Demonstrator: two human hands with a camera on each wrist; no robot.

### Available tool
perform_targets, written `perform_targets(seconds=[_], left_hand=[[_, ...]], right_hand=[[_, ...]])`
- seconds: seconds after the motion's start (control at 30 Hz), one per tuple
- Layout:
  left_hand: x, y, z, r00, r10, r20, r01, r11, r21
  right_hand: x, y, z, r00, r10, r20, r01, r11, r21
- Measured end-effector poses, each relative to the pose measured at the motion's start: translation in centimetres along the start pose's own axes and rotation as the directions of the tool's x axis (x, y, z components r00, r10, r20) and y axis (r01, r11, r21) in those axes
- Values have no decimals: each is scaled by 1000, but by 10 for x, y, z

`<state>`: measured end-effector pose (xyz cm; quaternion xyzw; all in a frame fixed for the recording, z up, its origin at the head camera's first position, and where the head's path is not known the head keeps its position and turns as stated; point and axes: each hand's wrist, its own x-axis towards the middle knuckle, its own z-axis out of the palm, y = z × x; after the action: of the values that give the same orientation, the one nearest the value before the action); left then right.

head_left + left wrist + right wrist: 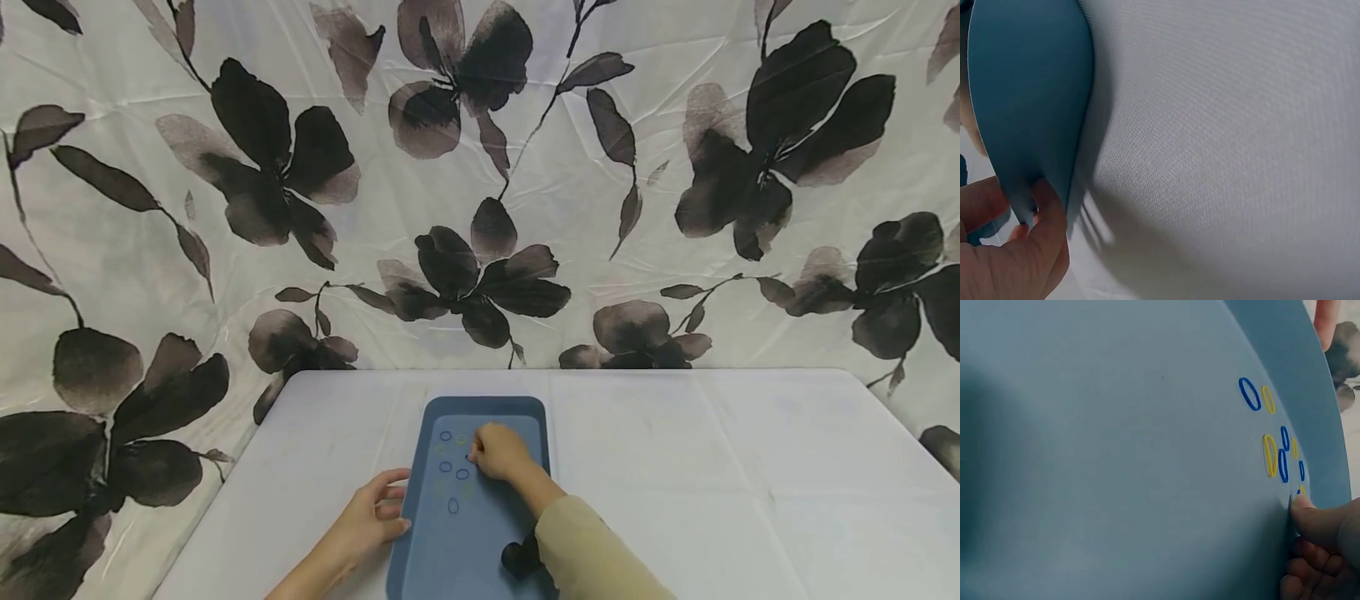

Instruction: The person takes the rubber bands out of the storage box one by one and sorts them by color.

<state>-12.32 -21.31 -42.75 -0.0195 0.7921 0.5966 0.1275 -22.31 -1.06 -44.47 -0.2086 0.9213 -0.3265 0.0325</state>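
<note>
A blue tray (480,550) lies lengthwise on the white table. On its left half sit small blue rubber bands (446,467) and yellow rubber bands (1270,456), laid out flat and apart in loose rows. My left hand (367,517) grips the tray's left rim between thumb and fingers; the left wrist view shows the fingertips (1047,197) at the rim. Over the far part of the tray, my right hand (501,452) is curled, its thumb and index finger pinching a small blue rubber band (1299,492) at the tray's surface, mostly hidden by the fingertips.
A black round object (519,560) shows by the right sleeve, above the tray's near right part. The white table (712,467) stretches out on both sides of the tray. Behind it hangs a white cloth (600,208) with dark flowers.
</note>
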Motion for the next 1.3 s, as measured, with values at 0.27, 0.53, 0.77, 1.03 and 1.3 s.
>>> perform_targets(seconds=[0.27, 0.53, 0.77, 1.03, 1.3], left_hand=[[1, 0, 1, 1000, -3, -17, 3, 1000, 6], [2, 0, 1, 1000, 6, -3, -6, 1000, -5], [1, 0, -1, 1000, 6, -16, -5, 1000, 27], [1, 0, -1, 1000, -5, -23, 5, 1000, 1], [3, -3, -3, 1000, -13, 3, 13, 1000, 13]], right_hand=[[-2, 1, -10, 1000, -25, -16, 27, 986, 162], [-1, 0, -24, 998, -53, 21, 41, 928, 371], [-2, 0, -35, 995, -46, 85, 5, 902, 433], [-8, 8, -57, 990, -92, 108, 27, 871, 491], [-16, 19, -74, 991, -41, 126, -39, 817, 575]])
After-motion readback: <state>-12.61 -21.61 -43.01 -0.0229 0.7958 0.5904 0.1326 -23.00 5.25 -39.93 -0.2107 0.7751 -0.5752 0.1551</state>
